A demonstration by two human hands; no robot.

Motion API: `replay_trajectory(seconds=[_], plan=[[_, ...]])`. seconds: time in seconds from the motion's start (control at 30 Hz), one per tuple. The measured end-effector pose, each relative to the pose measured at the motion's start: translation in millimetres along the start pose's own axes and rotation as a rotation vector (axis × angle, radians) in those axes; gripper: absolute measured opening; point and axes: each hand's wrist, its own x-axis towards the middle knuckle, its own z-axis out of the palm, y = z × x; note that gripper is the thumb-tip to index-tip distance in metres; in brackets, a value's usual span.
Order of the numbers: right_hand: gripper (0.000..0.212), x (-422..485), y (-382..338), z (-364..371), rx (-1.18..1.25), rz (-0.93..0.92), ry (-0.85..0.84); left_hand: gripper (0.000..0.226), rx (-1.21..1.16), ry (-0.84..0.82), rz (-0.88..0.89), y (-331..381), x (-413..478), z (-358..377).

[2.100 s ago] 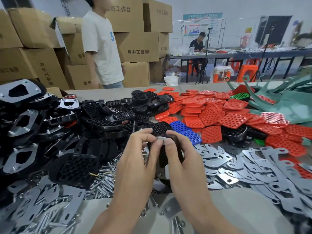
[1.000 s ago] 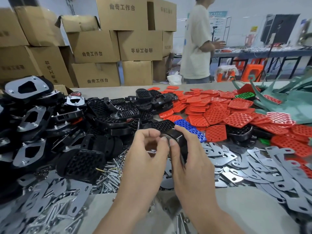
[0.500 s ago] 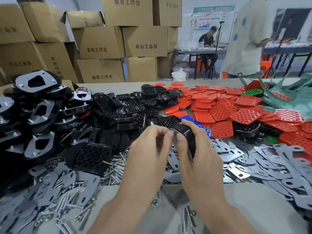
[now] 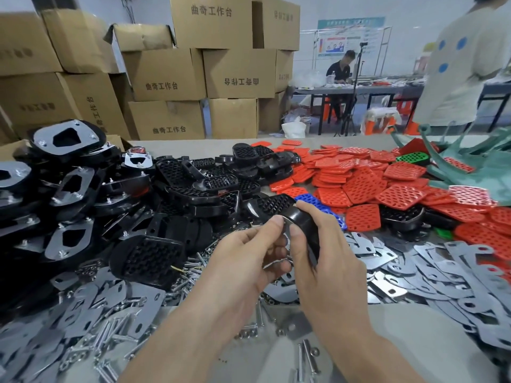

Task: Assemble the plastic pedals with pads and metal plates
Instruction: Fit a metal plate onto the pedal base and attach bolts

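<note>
Near the middle of the table (image 4: pixel 414 341): one black pedal (image 4: pixel 302 221) was held up on its edge between both hands, above the loose parts.
Right hand (image 4: pixel 326 261): its fingers were curled over the curved back of the pedal and its thumb lay on the near side, so it gripped the pedal.
Left hand (image 4: pixel 249 266): its fingers were curled, and the thumb tip pressed on the top rim of the pedal, just beside the right thumb.
Between the fingers: a small bright metal edge showed, but I could not tell which piece it was.
Under the hands: screws (image 4: pixel 193 269) and flat metal plates (image 4: pixel 442 261) lay scattered on the table.
Left side: a pile of black pedals (image 4: pixel 193 194), and further left a stack of finished pedals (image 4: pixel 69 139) with metal plates on them.
Right side: a heap of red pads (image 4: pixel 359 186), with one blue pad (image 4: pixel 318 203) just behind the held pedal and a green pad (image 4: pixel 412 157) further back.
Behind the table: stacked cardboard boxes (image 4: pixel 166 76), a seated person (image 4: pixel 340 70) at a far table, and a standing person (image 4: pixel 464 64) at the right edge.
</note>
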Motion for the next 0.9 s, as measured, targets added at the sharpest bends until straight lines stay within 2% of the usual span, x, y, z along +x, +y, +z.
replay_trajectory(seconds=[0.07,0.13,0.2,0.23,0.27,0.33,0.4,0.53,0.6,0.67,0.7,0.73,0.77,0.87,0.9], plan=[[0.033,0,0,0,0.002,-0.007,-0.003,0.026,0.056,0.002,0.073,-2,1,-1],[0.032,0,1,1,0.030,0.030,0.000,0.021,0.436,0.093,0.325,-10,2,-3],[0.034,-1,5,2,0.095,0.093,-0.017,0.014,0.938,0.221,0.709,-14,2,-10],[0.035,-2,7,2,0.118,0.118,-0.032,0.015,1.106,0.228,0.851,-17,2,-13],[0.036,-3,8,3,0.126,0.135,-0.045,0.016,1.168,0.216,0.927,-20,4,-16],[0.037,-3,8,4,0.129,0.146,-0.057,0.011,1.005,0.207,0.855,-22,5,-15],[0.036,-2,7,4,0.134,0.132,-0.053,0.007,0.708,0.198,0.623,-20,5,-7],[0.033,-1,5,2,0.083,0.051,-0.020,0.027,0.285,0.107,0.200,-12,4,1],[0.034,0,5,1,0.038,0.024,-0.028,0.030,0.067,0.031,0.024,-5,2,2],[0.038,0,5,-1,0.019,-0.011,-0.040,0.026,-0.079,-0.022,-0.055,-1,0,2],[0.038,1,6,-2,0.017,-0.023,-0.041,0.026,-0.075,-0.024,-0.030,-2,1,2],[0.037,1,6,-2,0.027,-0.019,-0.044,0.026,0.029,-0.001,0.049,-4,2,1],[0.036,1,7,-2,0.053,0.001,-0.053,0.025,0.237,0.046,0.189,-7,2,0],[0.038,0,12,0,0.135,0.061,-0.092,0.018,1.115,0.229,0.872,-18,5,-14],[0.038,0,13,0,0.142,0.071,-0.101,0.017,1.309,0.241,1.043,-20,7,-18]])
